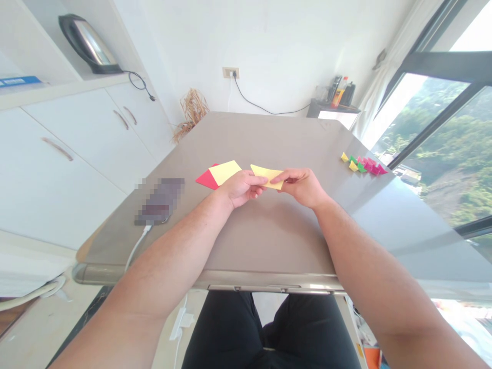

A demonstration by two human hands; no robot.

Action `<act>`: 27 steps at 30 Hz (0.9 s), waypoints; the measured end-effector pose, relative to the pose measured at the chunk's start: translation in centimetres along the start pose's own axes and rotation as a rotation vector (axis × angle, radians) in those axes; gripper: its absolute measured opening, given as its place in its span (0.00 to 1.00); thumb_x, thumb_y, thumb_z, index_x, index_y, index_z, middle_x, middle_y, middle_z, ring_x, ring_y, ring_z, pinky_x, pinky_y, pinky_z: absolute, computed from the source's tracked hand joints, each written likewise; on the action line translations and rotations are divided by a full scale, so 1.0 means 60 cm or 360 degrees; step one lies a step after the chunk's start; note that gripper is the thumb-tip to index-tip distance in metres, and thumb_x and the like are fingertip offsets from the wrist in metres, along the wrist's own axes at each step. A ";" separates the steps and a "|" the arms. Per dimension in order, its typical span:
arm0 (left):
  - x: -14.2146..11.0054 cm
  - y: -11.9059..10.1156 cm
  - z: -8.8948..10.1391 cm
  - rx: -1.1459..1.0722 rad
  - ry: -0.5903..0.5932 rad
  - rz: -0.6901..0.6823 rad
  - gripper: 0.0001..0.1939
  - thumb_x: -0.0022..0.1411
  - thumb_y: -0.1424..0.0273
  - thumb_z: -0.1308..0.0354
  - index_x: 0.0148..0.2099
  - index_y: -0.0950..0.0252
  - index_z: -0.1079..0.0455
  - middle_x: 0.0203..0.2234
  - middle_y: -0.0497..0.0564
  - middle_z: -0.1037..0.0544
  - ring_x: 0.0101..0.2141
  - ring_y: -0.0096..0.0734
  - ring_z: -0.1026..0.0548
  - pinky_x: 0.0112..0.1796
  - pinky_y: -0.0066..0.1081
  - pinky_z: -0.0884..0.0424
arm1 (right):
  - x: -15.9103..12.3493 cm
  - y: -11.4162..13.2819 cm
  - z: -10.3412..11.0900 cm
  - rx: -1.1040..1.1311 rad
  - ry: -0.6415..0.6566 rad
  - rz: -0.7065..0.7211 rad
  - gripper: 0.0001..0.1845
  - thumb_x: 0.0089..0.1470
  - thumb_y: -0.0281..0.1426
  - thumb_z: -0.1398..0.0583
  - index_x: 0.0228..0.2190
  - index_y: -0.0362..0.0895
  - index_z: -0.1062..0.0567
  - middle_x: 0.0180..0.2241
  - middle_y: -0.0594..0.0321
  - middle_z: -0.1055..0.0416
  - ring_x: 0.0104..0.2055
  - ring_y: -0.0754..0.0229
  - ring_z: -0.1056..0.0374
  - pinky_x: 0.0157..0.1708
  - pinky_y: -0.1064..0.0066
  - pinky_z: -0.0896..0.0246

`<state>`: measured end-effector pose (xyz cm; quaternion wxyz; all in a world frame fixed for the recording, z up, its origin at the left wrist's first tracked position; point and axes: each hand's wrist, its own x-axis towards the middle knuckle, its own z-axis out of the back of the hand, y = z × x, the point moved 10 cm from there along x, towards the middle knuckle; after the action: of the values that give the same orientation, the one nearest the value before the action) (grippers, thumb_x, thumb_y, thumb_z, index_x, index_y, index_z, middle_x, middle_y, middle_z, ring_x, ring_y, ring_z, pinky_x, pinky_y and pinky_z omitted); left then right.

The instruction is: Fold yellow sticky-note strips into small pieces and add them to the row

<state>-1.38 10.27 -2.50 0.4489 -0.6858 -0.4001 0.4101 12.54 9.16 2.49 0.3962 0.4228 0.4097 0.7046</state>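
A piece of yellow paper (pixel 265 173) is held up between my two hands, just above the table. My left hand (pixel 243 187) pinches its lower left side, thumb on top. From the other side, my right hand (pixel 299 184) grips the right end between thumb and fingers. Whether the paper is folded is hard to make out. Beside my left hand lie a yellow sheet (pixel 226 172) and, partly under it, a red sheet (pixel 207 179). Small folded paper pieces (pixel 363 164) in yellow, green and pink stand grouped at the table's right side.
A blurred phone-like object (pixel 159 201) with a white cable (pixel 137 247) lies on the grey table (pixel 265 241) at the left. Past the far right corner, bottles (pixel 340 92) stand on a small cabinet. A window (pixel 434 118) borders the right side.
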 end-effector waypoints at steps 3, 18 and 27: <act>0.000 -0.002 0.002 0.0082 0.0007 -0.0016 0.11 0.47 0.73 0.27 0.31 0.70 0.24 0.23 0.52 0.24 0.20 0.19 0.31 0.21 0.23 0.37 | -0.002 -0.001 -0.005 -0.0033 0.0081 -0.0036 0.09 0.45 0.33 0.33 0.32 0.49 0.15 0.29 0.63 0.23 0.30 0.59 0.32 0.30 0.66 0.36; -0.004 -0.012 -0.001 0.0218 -0.0018 -0.0159 0.14 0.47 0.70 0.26 0.36 0.70 0.24 0.28 0.55 0.19 0.27 0.28 0.23 0.29 0.29 0.29 | -0.002 -0.007 -0.013 0.0056 0.0165 -0.0100 0.13 0.53 0.41 0.33 0.34 0.44 0.22 0.31 0.59 0.20 0.33 0.59 0.25 0.39 0.65 0.29; -0.004 -0.018 0.000 0.0303 -0.0149 -0.0266 0.13 0.49 0.71 0.29 0.38 0.70 0.24 0.28 0.54 0.20 0.27 0.29 0.22 0.30 0.31 0.28 | 0.001 -0.012 0.003 0.0127 -0.0070 -0.0098 0.22 0.49 0.49 0.31 0.31 0.43 0.24 0.26 0.60 0.23 0.30 0.58 0.25 0.35 0.63 0.27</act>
<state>-1.66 10.37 -1.45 0.5254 -0.5844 -0.4354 0.4390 12.85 9.53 1.94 0.4094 0.4407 0.4416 0.6657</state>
